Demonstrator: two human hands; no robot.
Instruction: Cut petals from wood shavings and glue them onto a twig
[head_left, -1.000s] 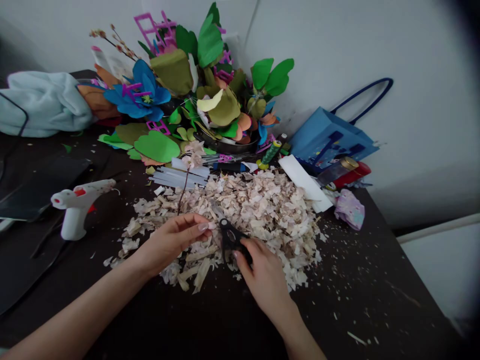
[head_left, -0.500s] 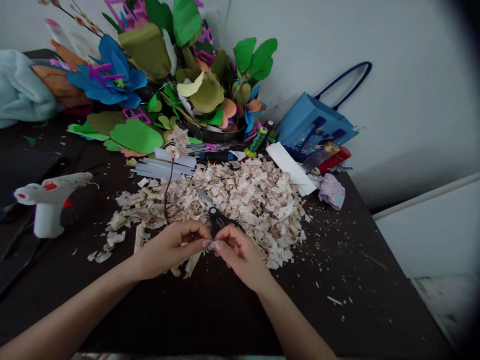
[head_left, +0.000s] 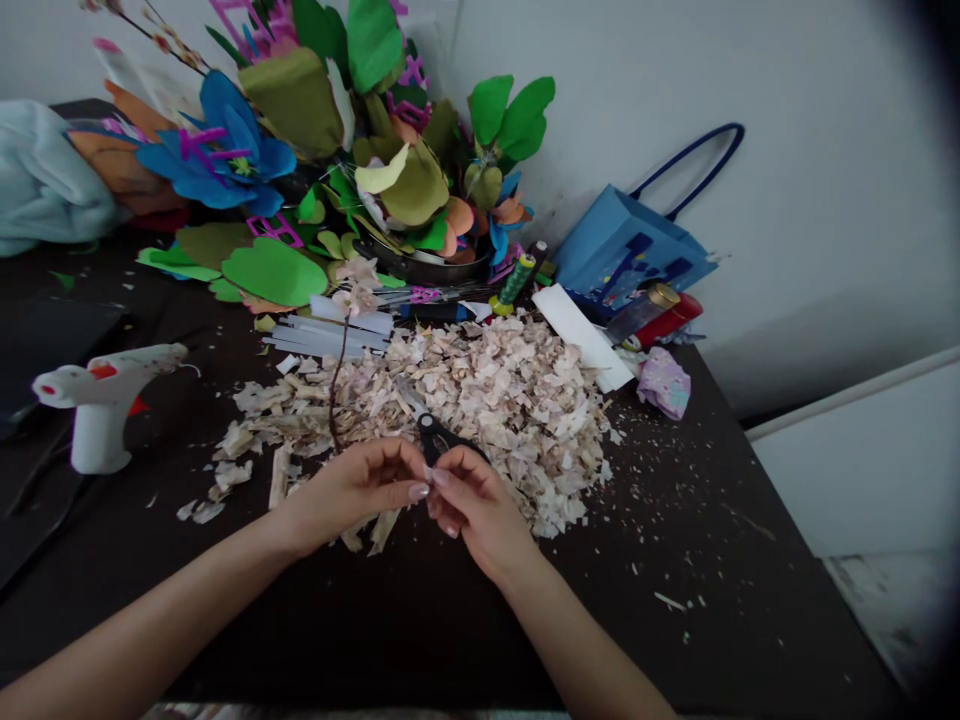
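My left hand (head_left: pixel 356 495) and my right hand (head_left: pixel 480 515) meet fingertip to fingertip above the near edge of a heap of pale, papery flakes (head_left: pixel 510 400). Both are closed in a pinch. Whatever lies between the fingertips is too small or too hidden to name. Just beyond the fingers, scissors (head_left: pixel 427 422) with black handles lie on the heap, partly covered by my hands. A thin brown stem (head_left: pixel 339 385) topped by a pale pink flower (head_left: pixel 358 287) runs down behind my left hand; I cannot tell whether that hand touches it.
A white glue gun (head_left: pixel 101 405) stands at left. Translucent glue sticks (head_left: pixel 326 335), green thread (head_left: pixel 514 283) and a white strip (head_left: pixel 581 338) lie behind the heap. Colourful felt flowers (head_left: pixel 232 150) and a blue bag (head_left: pixel 630 250) fill the back of the dark table (head_left: pixel 375 640).
The fingers of my right hand have shifted slightly up and turned against the left fingertips. The scissors, stem and heap stay where they were.
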